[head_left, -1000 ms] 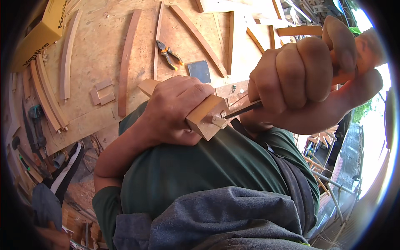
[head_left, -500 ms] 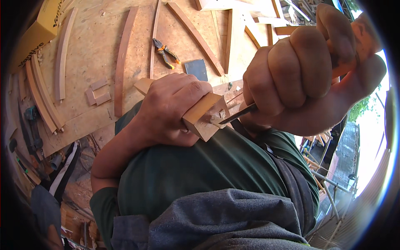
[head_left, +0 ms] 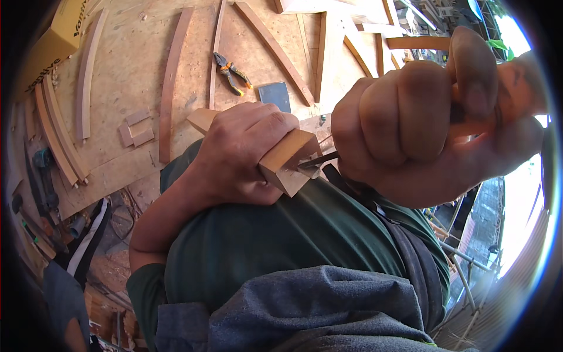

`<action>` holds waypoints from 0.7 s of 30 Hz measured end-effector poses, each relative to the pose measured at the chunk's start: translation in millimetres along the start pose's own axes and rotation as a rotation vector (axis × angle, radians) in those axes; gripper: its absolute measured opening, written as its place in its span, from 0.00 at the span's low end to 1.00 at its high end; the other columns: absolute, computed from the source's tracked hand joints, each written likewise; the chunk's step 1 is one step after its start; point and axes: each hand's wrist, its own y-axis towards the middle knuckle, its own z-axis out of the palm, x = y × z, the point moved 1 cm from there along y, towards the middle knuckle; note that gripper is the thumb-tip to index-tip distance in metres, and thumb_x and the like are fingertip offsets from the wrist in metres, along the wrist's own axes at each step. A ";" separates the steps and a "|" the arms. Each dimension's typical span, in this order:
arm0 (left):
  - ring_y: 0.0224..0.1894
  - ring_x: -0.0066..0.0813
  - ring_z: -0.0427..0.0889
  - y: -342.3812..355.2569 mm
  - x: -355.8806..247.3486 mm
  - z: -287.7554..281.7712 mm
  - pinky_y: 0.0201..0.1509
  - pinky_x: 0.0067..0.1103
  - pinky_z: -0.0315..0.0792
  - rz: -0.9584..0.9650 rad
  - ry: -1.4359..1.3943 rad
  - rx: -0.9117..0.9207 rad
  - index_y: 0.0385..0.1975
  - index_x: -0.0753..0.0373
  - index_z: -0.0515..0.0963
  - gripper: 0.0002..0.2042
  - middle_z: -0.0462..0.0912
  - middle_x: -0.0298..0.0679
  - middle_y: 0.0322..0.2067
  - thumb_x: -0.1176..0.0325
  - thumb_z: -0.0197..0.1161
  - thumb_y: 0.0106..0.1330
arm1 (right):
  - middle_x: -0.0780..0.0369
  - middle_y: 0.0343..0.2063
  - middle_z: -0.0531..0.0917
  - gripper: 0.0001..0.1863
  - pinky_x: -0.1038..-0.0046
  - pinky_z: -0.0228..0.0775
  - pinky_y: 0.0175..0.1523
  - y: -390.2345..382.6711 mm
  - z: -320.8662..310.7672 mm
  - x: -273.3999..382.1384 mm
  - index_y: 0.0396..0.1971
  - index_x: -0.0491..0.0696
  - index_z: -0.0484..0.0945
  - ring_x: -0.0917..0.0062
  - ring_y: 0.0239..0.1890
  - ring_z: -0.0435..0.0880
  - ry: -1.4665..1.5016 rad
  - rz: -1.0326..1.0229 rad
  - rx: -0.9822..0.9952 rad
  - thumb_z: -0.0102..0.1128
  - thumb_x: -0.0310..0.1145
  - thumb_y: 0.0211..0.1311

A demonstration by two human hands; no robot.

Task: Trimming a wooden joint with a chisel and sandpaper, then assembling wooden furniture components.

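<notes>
My left hand (head_left: pixel 241 149) is wrapped round a squared wooden piece (head_left: pixel 288 154), pressing it against my front so that its end faces right. That end has a rough, splintered recess with pale shavings. My right hand (head_left: pixel 404 126) grips a chisel in a fist; its orange handle (head_left: pixel 516 88) sticks out on the upper right. The narrow metal blade (head_left: pixel 324 159) runs out below the fist and its tip sits in the recess. The far end of the wooden piece shows beyond my left knuckles.
On the workbench (head_left: pixel 126 64) lie curved wooden strips (head_left: pixel 176 82), pliers (head_left: pixel 230 73) with black and orange handles, a dark flat block (head_left: pixel 274 95) and small wood blocks (head_left: pixel 136 129). A yellow box (head_left: pixel 56 50) stands at the far left. Power tools (head_left: pixel 44 170) lie at the left edge.
My right hand and the chisel have moved slightly left and down, and the blade lies flatter, its tip further into the recess. My left hand and the wooden piece have barely moved.
</notes>
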 end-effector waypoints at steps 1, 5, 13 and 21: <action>0.34 0.49 0.81 0.7 0.2 -0.1 0.37 0.38 0.74 -0.004 -0.005 0.024 0.43 0.65 0.77 0.27 0.80 0.44 0.31 0.66 0.74 0.38 | 0.69 0.17 0.67 0.22 0.82 0.52 0.13 -2.4 1.5 -1.1 0.43 0.52 0.66 0.87 0.10 0.55 -0.024 -0.014 -0.017 0.43 0.59 0.77; 0.34 0.50 0.81 2.9 0.2 0.6 0.37 0.38 0.74 -0.028 -0.061 0.085 0.42 0.66 0.77 0.27 0.80 0.45 0.31 0.66 0.74 0.38 | 0.69 0.17 0.67 0.23 0.81 0.52 0.13 -5.0 4.1 -1.0 0.43 0.52 0.65 0.86 0.10 0.55 -0.110 -0.064 -0.075 0.44 0.59 0.77; 0.33 0.50 0.81 8.5 0.7 -3.9 0.36 0.38 0.74 -0.014 -0.081 0.111 0.42 0.65 0.78 0.27 0.80 0.45 0.30 0.66 0.74 0.38 | 0.69 0.17 0.66 0.22 0.82 0.52 0.13 6.1 -11.8 21.3 0.42 0.53 0.64 0.87 0.10 0.55 -0.064 0.081 -0.021 0.41 0.58 0.78; 0.32 0.49 0.81 8.6 2.4 -2.4 0.35 0.37 0.73 -0.016 -0.111 0.111 0.42 0.64 0.78 0.26 0.79 0.44 0.29 0.67 0.74 0.38 | 0.68 0.18 0.67 0.22 0.81 0.52 0.13 13.6 1.6 6.8 0.44 0.53 0.65 0.85 0.10 0.56 0.016 0.053 -0.024 0.41 0.59 0.78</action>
